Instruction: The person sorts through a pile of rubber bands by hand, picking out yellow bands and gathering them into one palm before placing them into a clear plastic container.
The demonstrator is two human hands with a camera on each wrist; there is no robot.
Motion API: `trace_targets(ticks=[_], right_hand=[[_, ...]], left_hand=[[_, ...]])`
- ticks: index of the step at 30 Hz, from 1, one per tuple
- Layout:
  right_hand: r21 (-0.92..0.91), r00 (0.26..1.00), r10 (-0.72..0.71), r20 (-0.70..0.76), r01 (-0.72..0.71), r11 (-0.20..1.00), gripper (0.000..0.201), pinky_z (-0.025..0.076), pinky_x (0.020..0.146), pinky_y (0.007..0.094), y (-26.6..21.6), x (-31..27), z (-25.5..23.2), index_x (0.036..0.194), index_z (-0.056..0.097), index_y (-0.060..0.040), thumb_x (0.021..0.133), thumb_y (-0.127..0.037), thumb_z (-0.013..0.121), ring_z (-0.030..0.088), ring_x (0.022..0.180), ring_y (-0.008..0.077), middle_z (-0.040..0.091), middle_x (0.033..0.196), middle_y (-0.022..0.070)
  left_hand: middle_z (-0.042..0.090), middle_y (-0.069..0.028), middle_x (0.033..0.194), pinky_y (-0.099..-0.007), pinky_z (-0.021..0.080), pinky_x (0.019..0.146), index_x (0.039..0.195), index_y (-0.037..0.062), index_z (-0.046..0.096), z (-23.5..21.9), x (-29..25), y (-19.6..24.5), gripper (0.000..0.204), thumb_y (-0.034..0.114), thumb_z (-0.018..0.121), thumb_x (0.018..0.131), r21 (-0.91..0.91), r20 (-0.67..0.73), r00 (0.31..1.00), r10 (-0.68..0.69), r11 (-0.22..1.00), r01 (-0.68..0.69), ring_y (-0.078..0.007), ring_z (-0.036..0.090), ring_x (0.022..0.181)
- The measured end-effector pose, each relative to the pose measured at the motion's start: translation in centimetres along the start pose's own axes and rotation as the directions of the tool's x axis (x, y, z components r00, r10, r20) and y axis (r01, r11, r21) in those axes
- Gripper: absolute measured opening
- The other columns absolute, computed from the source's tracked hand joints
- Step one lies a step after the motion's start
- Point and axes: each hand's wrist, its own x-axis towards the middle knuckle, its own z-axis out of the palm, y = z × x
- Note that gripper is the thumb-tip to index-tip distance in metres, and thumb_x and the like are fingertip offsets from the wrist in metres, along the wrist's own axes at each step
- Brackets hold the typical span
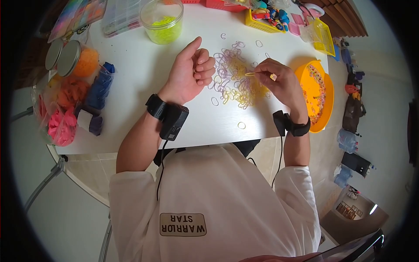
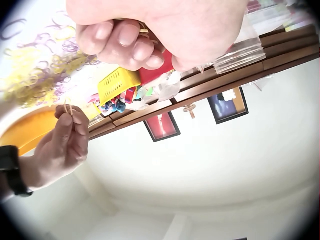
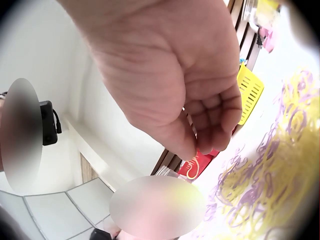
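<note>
My right hand (image 1: 281, 81) pinches a thin yellow rubber band (image 1: 249, 74) between thumb and fingertips, above the right side of a loose pile. The band's loop sticks out from the fingertips in both wrist views. Curled fingers on my left hand (image 1: 188, 72), palm turned up, hold small yellow rubber bands (image 2: 144, 31); a bit of them shows between the fingers in the left wrist view, the rest is hidden in the palm. Between the hands, purple and yellow rubber bands (image 1: 235, 94) lie scattered in a heap on the white table (image 1: 200, 124).
An orange tray (image 1: 328, 105) holding small colourful pieces stands right of the right hand. Behind are a tub of lime-green bands (image 1: 163, 30) and a yellow basket (image 1: 266, 27) of small items. Jars (image 1: 70, 59) and bags of coloured bands (image 1: 61, 124) crowd the left.
</note>
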Motion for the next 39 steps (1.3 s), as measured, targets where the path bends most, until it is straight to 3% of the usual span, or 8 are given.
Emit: trace_targets(ticks=[3, 9, 12, 13, 16, 20, 27, 39], right_hand=[[0.015, 0.999, 0.037, -0.018, -0.036, 0.999, 0.009, 0.047, 0.064, 0.0289, -0.3, -0.2, 0.0, 0.094, 0.067, -0.0022, 0.086, -0.006, 0.066, 0.058, 0.070, 0.0171, 0.065, 0.085, 0.0056], [0.196, 0.993, -0.098, -0.061, 0.108, 0.975, 0.009, 0.048, 0.068, 0.0286, -1.7, 0.2, 0.3, 0.094, 0.069, -0.0038, 0.087, -0.007, 0.066, 0.059, 0.073, 0.0174, 0.064, 0.085, 0.0049], [0.149, 0.991, -0.133, -0.016, 0.134, 0.980, 0.011, 0.050, 0.070, 0.0307, -3.5, 0.8, 0.7, 0.095, 0.070, -0.0053, 0.086, -0.007, 0.066, 0.062, 0.077, 0.0206, 0.065, 0.088, 0.0053], [0.104, 0.988, -0.156, -0.012, 0.157, 0.982, 0.011, 0.050, 0.071, 0.0315, -3.8, 1.0, 1.2, 0.095, 0.070, -0.0056, 0.085, -0.007, 0.066, 0.063, 0.078, 0.0221, 0.065, 0.089, 0.0056], [0.016, 0.978, -0.209, -0.007, 0.209, 0.978, 0.013, 0.051, 0.072, 0.0338, -4.1, 1.6, 2.2, 0.096, 0.071, -0.0064, 0.084, -0.007, 0.065, 0.064, 0.081, 0.0256, 0.065, 0.090, 0.0063], [-0.026, 0.986, -0.160, -0.036, 0.160, 0.987, 0.014, 0.051, 0.072, 0.0348, -3.7, 1.6, 1.9, 0.097, 0.070, -0.0049, 0.084, -0.007, 0.065, 0.065, 0.081, 0.0275, 0.066, 0.092, 0.0073], [-0.183, 0.995, 0.009, -0.103, -0.027, 0.983, 0.013, 0.051, 0.072, 0.0359, 0.3, 0.8, -0.5, 0.095, 0.068, -0.0020, 0.087, -0.010, 0.063, 0.064, 0.082, 0.0304, 0.066, 0.091, 0.0108], [-0.331, 0.999, -0.030, 0.037, 0.041, 0.943, 0.013, 0.051, 0.078, 0.0383, 1.5, -0.1, 1.4, 0.093, 0.070, -0.0054, 0.082, -0.010, 0.065, 0.063, 0.088, 0.0296, 0.065, 0.092, 0.0092]], left_hand=[[0.024, 0.0067, 0.060, -0.0215, 0.021, 0.045, 0.061, 0.0174, 0.034, -0.1, 0.0, -0.1, 0.049, 0.047, 0.043, 0.099, -0.021, 0.032, 0.999, -0.012, 1.000, 0.013, -0.0068, 0.022, 0.051], [0.055, -0.0011, 0.074, -0.0214, 0.038, 0.049, 0.083, 0.0106, 0.057, 0.0, 0.3, -1.1, 0.043, 0.047, 0.042, 0.100, 0.116, 0.076, 0.994, -0.073, 0.991, 0.064, -0.0123, 0.052, 0.063], [0.062, -0.0048, 0.084, -0.0234, 0.045, 0.054, 0.094, 0.0083, 0.060, 1.1, -0.3, -1.7, 0.045, 0.047, 0.039, 0.101, 0.224, 0.029, 0.988, -0.149, 0.965, 0.139, -0.0163, 0.061, 0.073], [0.062, -0.0052, 0.084, -0.0237, 0.048, 0.056, 0.094, 0.0089, 0.059, 1.2, -0.4, -1.9, 0.046, 0.048, 0.036, 0.101, 0.247, 0.101, 0.979, -0.175, 0.958, 0.146, -0.0168, 0.062, 0.075], [0.062, -0.0054, 0.084, -0.0242, 0.048, 0.055, 0.094, 0.0096, 0.059, 0.8, -0.1, -2.5, 0.046, 0.048, 0.035, 0.101, 0.263, 0.116, 0.971, -0.208, 0.949, 0.171, -0.0165, 0.062, 0.074], [0.052, -0.0006, 0.070, -0.0205, 0.037, 0.048, 0.085, 0.0112, 0.056, 0.4, -0.1, -2.4, 0.043, 0.045, 0.036, 0.103, 0.229, 0.129, 0.971, -0.199, 0.959, 0.166, -0.0103, 0.047, 0.056], [0.020, 0.0073, 0.054, -0.0239, 0.015, 0.042, 0.059, 0.0190, 0.026, 0.6, -0.5, -0.1, 0.052, 0.045, 0.039, 0.102, 0.091, 0.068, 0.996, -0.062, 0.994, 0.056, -0.0063, 0.017, 0.047], [0.019, 0.0072, 0.054, -0.0243, 0.015, 0.042, 0.057, 0.0188, 0.026, 0.3, -0.3, 0.2, 0.056, 0.051, 0.042, 0.100, 0.055, 0.064, 0.997, -0.039, 0.998, 0.035, -0.0071, 0.017, 0.047]])
